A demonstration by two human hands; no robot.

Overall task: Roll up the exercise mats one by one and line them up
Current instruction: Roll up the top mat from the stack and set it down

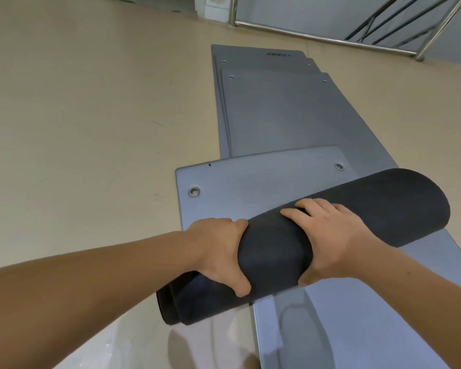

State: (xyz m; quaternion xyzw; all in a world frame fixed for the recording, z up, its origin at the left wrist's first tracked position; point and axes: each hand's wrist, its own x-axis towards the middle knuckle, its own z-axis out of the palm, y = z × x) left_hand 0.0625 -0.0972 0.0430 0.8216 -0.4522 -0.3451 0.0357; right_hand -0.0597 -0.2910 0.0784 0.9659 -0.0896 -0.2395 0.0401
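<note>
The left hand (218, 254) grips the rolled mat (383, 209) near its left end, and the right hand (328, 241) clasps its middle. The roll lies across its unrolled grey tail (250, 179), which overlaps a stack of flat mats (277, 110) on the floor (91, 129), reaching toward the far-edge railing (330, 39).
</note>
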